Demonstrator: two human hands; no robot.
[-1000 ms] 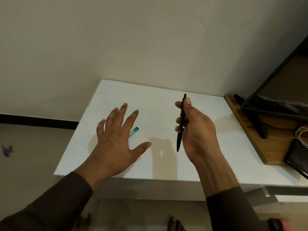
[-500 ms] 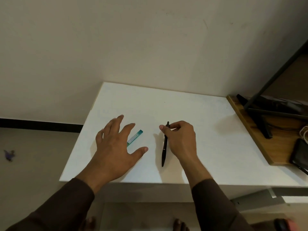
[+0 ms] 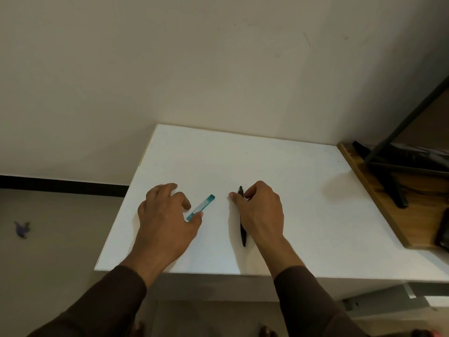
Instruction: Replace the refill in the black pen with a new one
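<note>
The black pen (image 3: 243, 235) lies on the white table (image 3: 279, 166), its tip pointing toward me. My right hand (image 3: 261, 212) rests over its upper half, and my thumb and curled forefinger pinch the barrel near the top end. To the left lies a slim teal refill pack (image 3: 203, 205) at a slant. My left hand (image 3: 165, 215) is curled beside it, with thumb and forefinger closing on its near end. The middle of the pen is hidden under my right hand.
A wooden board (image 3: 388, 203) adjoins the table on the right, carrying a black stand (image 3: 388, 171) and a dark device (image 3: 443, 229) at the frame edge. A wall stands right behind the table. The floor drops away at left, with a small purple scrap (image 3: 22, 229) on it.
My right hand brought the pen down from the air and laid it on the table. My left hand went from spread flat to curled at the refill pack's near end.
</note>
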